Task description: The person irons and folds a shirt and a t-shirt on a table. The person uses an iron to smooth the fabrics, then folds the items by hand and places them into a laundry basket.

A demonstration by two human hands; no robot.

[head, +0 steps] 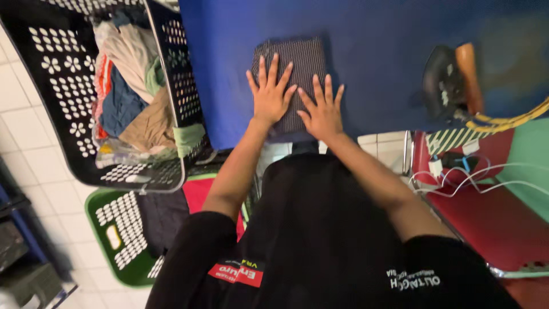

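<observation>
Pressing flat, the left hand (270, 94) and right hand (323, 111) lie open-fingered on the folded striped cloth (297, 63), gripping nothing, iron (449, 80) at right.

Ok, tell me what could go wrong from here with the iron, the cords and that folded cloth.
The iron lies on the blue board close to the right hand; if hot, a sideways reach could burn.

Yellow cords and white cables trail off the board's edge and might snag and drag the iron.

The folded striped cloth under both hands, left hand too, sits near the board's front edge and may slip off.
</observation>
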